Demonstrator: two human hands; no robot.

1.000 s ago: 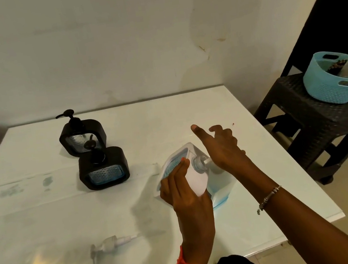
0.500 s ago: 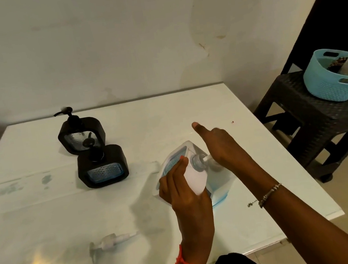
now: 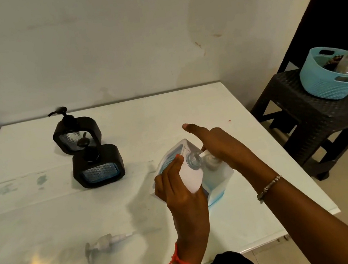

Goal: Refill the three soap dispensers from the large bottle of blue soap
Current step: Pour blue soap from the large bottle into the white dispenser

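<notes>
The white dispenser (image 3: 190, 179), blue soap showing in its window, sits tilted on the counter (image 3: 46, 218). The left grip (image 3: 182, 194) is clamped round it. The right grip (image 3: 218, 145) pinches the pump (image 3: 210, 162) at its neck, thumb stretched out. Two black dispensers (image 3: 98, 165) stand left of and beyond the left grip. A loose pump (image 3: 104, 244) lies to its near left.

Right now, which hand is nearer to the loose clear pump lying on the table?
Left. The left hand, gripping the white dispenser, is right of the loose pump and a little farther back; the right hand sits even farther right, beyond the dispenser.
</notes>
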